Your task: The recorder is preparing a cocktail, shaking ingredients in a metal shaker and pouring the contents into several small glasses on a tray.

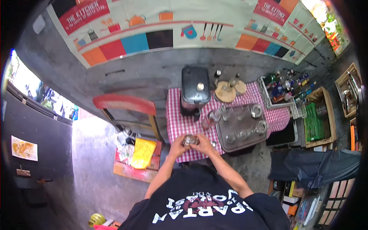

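Close in front of me, both my hands are wrapped round a small clear glass [189, 140] over the near edge of the checked tablecloth. My left hand [178, 145] grips its left side and my right hand [203, 144] its right side. What is inside the glass is too small to tell. Just beyond my right hand, a clear glass bottle [208, 122] leans beside a dark tray [245, 142]. Several clear glasses stand on that tray, among them a glass [240, 133]. By my right fingers lies a small shiny metal thing [213, 144].
A black lidded dispenser [195, 86] stands at the back of the table. Round wooden boards [225, 92] lie beside it. A crate [281, 103] of bottles is to the right, near a green crate [314, 124]. At left, a red chair [124, 102] holds a yellow bag [143, 153].
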`<state>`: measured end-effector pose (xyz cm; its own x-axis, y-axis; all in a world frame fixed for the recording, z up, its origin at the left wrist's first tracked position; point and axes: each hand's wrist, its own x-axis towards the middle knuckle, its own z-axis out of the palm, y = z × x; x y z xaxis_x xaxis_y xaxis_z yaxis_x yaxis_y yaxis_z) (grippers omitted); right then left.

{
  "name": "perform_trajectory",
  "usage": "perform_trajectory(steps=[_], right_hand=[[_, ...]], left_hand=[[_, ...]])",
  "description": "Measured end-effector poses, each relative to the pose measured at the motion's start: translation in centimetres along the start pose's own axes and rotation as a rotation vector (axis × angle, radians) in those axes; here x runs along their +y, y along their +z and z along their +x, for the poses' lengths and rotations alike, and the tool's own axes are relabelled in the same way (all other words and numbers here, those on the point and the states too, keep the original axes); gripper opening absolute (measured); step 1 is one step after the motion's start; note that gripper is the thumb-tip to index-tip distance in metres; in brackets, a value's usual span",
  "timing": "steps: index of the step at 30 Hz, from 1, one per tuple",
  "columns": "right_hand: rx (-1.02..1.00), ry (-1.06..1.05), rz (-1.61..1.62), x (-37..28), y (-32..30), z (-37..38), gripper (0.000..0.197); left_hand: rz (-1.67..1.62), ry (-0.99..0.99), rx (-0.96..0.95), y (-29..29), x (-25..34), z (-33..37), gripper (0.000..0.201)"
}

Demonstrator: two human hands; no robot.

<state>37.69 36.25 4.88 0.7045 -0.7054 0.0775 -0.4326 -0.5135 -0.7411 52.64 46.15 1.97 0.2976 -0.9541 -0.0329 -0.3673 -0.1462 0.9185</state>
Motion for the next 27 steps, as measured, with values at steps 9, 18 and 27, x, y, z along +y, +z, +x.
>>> perform_trajectory(steps=[9,18,27], right_hand=[[-0.005,0.000,0.006,-0.1,0.0,-0.4,0.052],[-0.042,0.045,0.021,-0.1,-0.2,-0.1,0.050],[-0.023,0.051,0.012,0.0,0.1,-0.1,0.051]], left_hand=[[-0.008,0.049,-0.022,0.0,-0.8,-0.1,0.070],[0.057,0.032,-0.019,-0.3,0.0,0.2,0.075],[0.110,0.014,-0.037,-0.4,-0.4,0.3,0.074]])
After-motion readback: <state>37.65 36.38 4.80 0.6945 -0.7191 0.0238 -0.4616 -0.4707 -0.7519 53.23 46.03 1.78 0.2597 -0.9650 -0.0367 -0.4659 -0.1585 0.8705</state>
